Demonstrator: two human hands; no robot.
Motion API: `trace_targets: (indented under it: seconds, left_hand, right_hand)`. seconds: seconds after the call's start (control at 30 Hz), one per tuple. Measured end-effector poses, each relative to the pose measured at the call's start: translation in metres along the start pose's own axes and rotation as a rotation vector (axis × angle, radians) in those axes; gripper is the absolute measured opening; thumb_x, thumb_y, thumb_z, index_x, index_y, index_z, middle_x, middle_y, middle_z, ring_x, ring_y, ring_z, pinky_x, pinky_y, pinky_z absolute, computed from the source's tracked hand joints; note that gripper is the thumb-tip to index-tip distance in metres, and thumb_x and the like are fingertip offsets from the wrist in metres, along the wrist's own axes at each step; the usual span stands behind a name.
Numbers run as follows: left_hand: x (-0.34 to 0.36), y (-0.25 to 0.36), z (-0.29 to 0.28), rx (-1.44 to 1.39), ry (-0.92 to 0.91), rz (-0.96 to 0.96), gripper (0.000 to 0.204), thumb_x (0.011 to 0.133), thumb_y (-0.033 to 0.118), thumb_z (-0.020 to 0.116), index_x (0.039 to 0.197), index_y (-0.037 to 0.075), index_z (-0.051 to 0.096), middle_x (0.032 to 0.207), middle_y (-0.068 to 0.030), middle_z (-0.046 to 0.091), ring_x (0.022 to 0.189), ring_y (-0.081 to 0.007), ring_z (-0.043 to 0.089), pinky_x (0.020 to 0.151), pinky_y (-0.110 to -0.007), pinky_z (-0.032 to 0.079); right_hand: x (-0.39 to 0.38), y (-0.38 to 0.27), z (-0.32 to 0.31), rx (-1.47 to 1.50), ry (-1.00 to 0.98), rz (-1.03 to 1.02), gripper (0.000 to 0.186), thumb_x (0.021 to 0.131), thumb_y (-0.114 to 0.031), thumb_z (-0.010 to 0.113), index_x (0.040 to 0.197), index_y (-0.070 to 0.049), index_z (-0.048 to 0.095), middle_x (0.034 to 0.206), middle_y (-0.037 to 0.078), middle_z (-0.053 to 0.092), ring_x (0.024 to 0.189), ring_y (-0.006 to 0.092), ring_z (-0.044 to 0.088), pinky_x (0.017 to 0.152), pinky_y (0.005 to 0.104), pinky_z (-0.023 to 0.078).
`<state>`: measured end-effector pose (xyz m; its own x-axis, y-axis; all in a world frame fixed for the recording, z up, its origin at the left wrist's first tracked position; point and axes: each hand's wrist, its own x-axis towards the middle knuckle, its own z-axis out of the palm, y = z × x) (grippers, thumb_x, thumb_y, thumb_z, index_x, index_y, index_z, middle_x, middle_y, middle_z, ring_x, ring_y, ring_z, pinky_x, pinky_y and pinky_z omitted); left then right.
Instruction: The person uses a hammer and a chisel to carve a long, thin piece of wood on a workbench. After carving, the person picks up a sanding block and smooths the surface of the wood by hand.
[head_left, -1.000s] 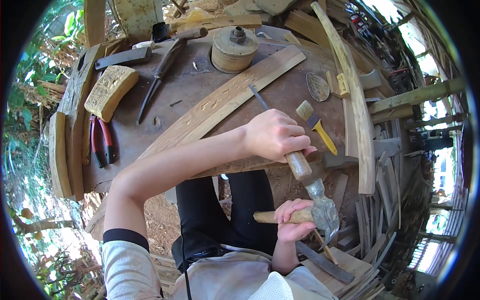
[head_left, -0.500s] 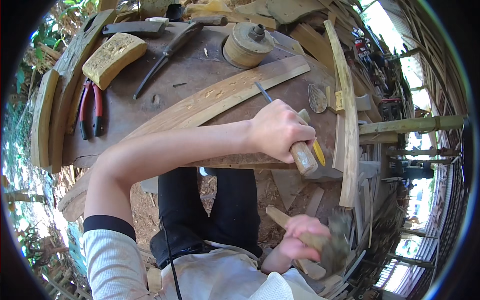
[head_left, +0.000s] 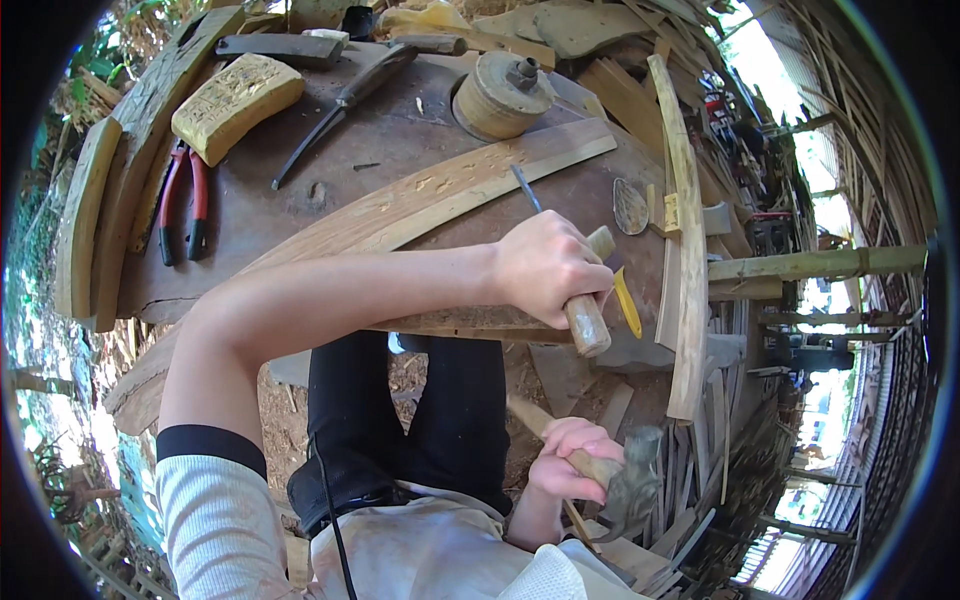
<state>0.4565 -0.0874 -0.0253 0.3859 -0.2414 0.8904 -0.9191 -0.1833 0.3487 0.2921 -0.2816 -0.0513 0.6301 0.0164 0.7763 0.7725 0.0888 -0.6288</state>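
Note:
My left hand is wrapped around the wooden handle of a chisel. The chisel's metal blade points up and away, its tip over the pale edge of a long curved wooden board; whether it touches the wood I cannot tell. Off the table's near side, to the right of my lap, my right hand grips a hammer close to its head. The hammer's grey head is smeared by motion, and its wooden handle extends up to the left.
On the worktable lie red-handled pliers, a yellowish wood block, a knife and a round wooden piece with a bolt. A yellow-handled tool lies beside my left hand. A long wooden strip borders the right side.
My right hand and the hammer have moved left and slightly up. My left hand keeps its grip on the chisel, whose handle end has swung slightly left. The whole view has shifted a little.

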Motion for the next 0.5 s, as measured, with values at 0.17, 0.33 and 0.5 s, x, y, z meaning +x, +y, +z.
trace_targets:
  seconds: [0.17, 0.33, 0.5]
  left_hand:
    - [-0.005, -0.006, -0.001, 0.020, 0.007, 0.050, 0.019, 0.063, 0.022, 0.077, 0.068, 0.017, 0.059, 0.060, 0.0002, 0.059, 0.055, -0.0232, 0.062, 0.049, -0.037, 0.047]
    - [-0.012, -0.009, 0.006, 0.041, -0.068, 0.100, 0.019, 0.065, 0.025, 0.077, 0.069, 0.017, 0.060, 0.060, 0.0002, 0.059, 0.054, -0.0226, 0.061, 0.049, -0.037, 0.048]
    - [-0.014, -0.012, 0.013, 0.066, -0.131, 0.124, 0.018, 0.067, 0.024, 0.076, 0.070, 0.017, 0.060, 0.061, 0.0007, 0.058, 0.054, -0.0216, 0.061, 0.050, -0.036, 0.048]
  right_hand:
    - [0.008, -0.013, 0.014, -0.176, -0.066, 0.437, 0.073, 0.097, -0.078, 0.028, 0.106, -0.007, 0.045, 0.065, 0.004, 0.045, 0.045, 0.0144, 0.044, 0.041, 0.0279, 0.041]
    - [-0.012, 0.005, 0.008, -0.135, -0.119, 0.353, 0.073, 0.097, -0.078, 0.028, 0.106, -0.008, 0.045, 0.065, 0.005, 0.045, 0.043, 0.0146, 0.043, 0.041, 0.0281, 0.041]
    - [-0.048, 0.023, -0.006, 0.064, 0.041, -0.013, 0.075, 0.094, -0.081, 0.031, 0.100, -0.007, 0.045, 0.066, 0.005, 0.047, 0.044, 0.0153, 0.043, 0.039, 0.0290, 0.041]
